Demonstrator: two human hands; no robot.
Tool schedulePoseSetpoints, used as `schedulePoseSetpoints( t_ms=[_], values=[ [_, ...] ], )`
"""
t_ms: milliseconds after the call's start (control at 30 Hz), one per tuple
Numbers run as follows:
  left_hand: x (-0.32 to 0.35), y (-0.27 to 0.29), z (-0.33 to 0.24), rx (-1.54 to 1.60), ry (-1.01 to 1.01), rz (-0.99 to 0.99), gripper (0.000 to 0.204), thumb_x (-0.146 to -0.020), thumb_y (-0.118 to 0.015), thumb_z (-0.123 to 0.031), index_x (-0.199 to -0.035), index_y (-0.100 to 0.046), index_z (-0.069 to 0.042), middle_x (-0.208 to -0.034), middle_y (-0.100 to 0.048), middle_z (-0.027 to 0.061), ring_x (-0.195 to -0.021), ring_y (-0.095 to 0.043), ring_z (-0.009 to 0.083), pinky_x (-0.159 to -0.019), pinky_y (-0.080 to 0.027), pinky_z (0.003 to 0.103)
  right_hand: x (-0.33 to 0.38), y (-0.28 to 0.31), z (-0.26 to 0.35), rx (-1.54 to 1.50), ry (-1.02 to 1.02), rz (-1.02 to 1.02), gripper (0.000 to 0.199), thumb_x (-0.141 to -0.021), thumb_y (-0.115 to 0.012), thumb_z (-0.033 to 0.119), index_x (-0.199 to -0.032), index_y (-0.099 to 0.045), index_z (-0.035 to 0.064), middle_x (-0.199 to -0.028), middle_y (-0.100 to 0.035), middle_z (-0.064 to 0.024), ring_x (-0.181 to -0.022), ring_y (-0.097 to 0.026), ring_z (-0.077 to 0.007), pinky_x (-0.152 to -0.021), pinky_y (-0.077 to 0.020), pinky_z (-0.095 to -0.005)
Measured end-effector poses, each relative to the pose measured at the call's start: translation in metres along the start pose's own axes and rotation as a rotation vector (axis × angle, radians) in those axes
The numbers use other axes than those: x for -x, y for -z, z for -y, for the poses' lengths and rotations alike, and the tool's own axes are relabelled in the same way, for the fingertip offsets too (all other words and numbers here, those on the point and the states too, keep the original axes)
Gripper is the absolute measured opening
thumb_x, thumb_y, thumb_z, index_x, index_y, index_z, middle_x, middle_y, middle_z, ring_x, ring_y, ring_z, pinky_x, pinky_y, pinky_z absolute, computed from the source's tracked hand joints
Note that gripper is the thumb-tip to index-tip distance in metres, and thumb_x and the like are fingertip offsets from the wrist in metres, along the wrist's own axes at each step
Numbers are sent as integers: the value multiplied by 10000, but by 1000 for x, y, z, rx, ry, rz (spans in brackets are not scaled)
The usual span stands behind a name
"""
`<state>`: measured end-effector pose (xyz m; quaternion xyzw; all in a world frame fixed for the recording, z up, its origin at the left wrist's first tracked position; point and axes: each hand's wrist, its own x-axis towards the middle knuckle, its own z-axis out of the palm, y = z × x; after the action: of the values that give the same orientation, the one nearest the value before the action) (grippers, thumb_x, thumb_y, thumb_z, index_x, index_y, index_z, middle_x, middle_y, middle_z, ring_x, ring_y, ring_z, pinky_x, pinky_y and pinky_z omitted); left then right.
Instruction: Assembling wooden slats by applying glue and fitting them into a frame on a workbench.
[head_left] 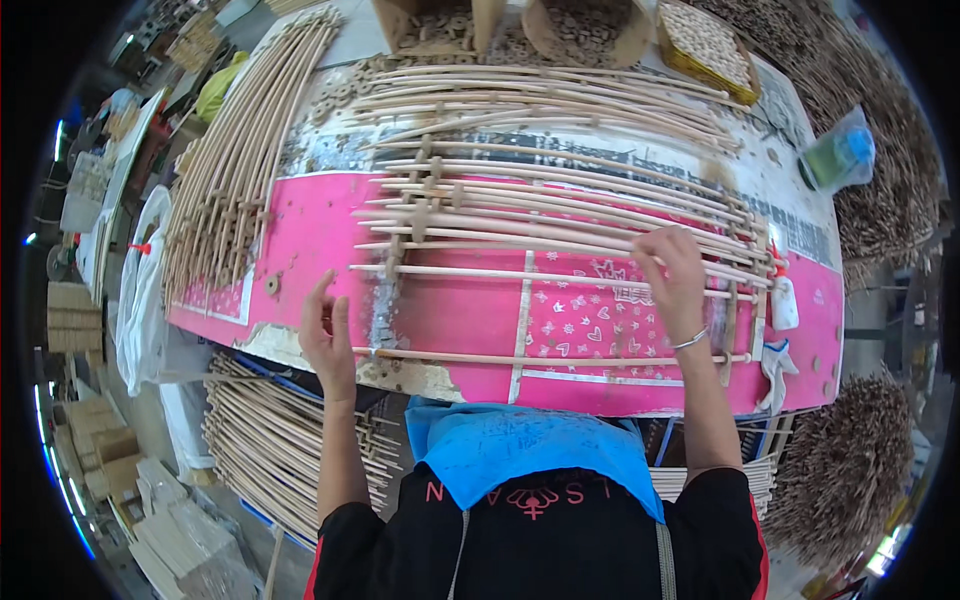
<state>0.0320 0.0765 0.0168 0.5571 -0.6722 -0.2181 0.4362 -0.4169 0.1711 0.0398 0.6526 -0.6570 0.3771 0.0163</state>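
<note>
My right hand (673,272) is over the right half of a row of long, pale wooden sticks (500,227), its fingers pinched on one of them. The sticks lie side by side across the table, with tapered left ends and small brown wooden pieces (420,220) near those ends. My left hand (326,345) is raised left of the stick tips, fingers curled and thumb up; whatever sits between them is too small to make out. Closest to me, a single stick (560,360) lies apart along the front edge. A small wooden ring (273,284) rests left of my left hand.
Bundled sticks (235,150) lean at the table's left. Boxes of wooden rings (590,35) and a yellow basket of pale pieces (705,45) stand at the back. A white glue bottle (785,303) and a cloth (775,375) are at right. More sticks (290,440) lie below the table edge.
</note>
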Motion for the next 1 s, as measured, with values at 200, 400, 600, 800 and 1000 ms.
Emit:
schedulePoseSetpoints(
  t_ms=[200,400,600,800,1000],
  values=[
    [17,1,24,-12,82,2,332,-1061,-658,-130,-1388,-676,-76,-900,-601,-10,-761,-495,81,-673,-414,248,-5,-9,-30,-6,-15,56,118,-886,-774,107,-980,-722,60,-933,-660,-77,-924,-632,-298,-827,-486,-418],
    [18,3,38,9,147,-29,314,-1058,-661,-133,-1359,-686,-48,-922,-635,18,-794,-533,101,-721,-447,265,0,-21,-41,40,14,92,118,-891,-768,112,-986,-715,65,-946,-655,-73,-934,-622,-302,-831,-477,-423],
    [22,21,49,2,225,-45,318,-1060,-660,-136,-1366,-685,-53,-862,-591,13,-773,-507,95,-706,-437,261,1,-28,-39,95,-8,112,150,-891,-767,122,-1029,-730,75,-991,-666,-66,-984,-620,-292,-877,-460,-431],
    [20,47,65,-39,249,-135,318,-1069,-650,-164,-1368,-689,-61,-835,-588,-12,-747,-498,74,-680,-432,260,0,-19,-3,52,11,33,242,-882,-789,119,-1109,-733,55,-1083,-695,-121,-1042,-634,-322,-934,-470,-446],
    [8,95,120,-127,274,-291,294,-1033,-674,-119,-1323,-705,-80,-883,-647,16,-805,-601,102,-733,-497,279,66,-13,60,-186,63,557,360,-785,-850,217,-1087,-734,59,-1009,-680,-114,-975,-642,-323,-835,-482,-436]
  ],
)
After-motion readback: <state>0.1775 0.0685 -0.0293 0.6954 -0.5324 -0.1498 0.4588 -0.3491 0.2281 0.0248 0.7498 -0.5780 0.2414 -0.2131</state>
